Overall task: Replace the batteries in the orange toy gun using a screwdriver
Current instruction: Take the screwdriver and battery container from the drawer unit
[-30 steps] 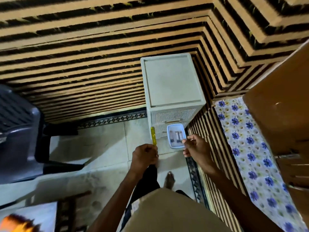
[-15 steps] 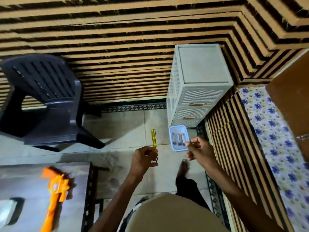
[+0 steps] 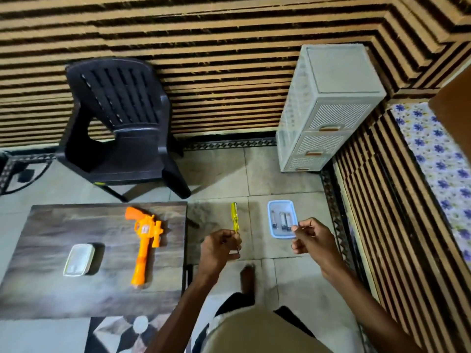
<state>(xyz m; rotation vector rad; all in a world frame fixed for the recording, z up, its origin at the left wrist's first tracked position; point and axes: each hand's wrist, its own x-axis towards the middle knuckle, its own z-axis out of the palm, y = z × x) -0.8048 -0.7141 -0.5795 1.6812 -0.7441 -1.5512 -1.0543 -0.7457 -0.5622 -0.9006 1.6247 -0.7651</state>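
The left hand point(image 3: 221, 247) has its fingers curled round a screwdriver point(image 3: 234, 217). Its clear yellow handle stands out beyond the knuckles, and the thin metal shaft shows just under the fingers, pointing back towards the person. If there is any print on the handle, I can't make it out.

The right hand point(image 3: 309, 236) pinches the near corner of a small pale-blue tray point(image 3: 270, 217) between thumb and forefinger, the other fingers folded in. In the tray, just past those fingertips, lie a few batteries point(image 3: 281, 221) side by side. They are dark and silvery, and their markings are too blurred to read.

The orange toy gun point(image 3: 145, 240) lies well off to the left of the left hand's fingers, touched by neither hand. It is flat on a dark wood-grain table point(image 3: 51, 289), a revolver shape with the grip at the far end and the long barrel pointing back towards the person. There is a small white and red label on its body, too tiny to read. Further left on the table sits a white lidded box point(image 3: 79, 259).

Beyond the fingers stand a black plastic chair point(image 3: 122, 128) and a pale drawer unit point(image 3: 331, 108) against a striped wall. One bare foot point(image 3: 248, 276) shows blurred below the hands, and the person's shirt hides the rest of the floor nearest them.
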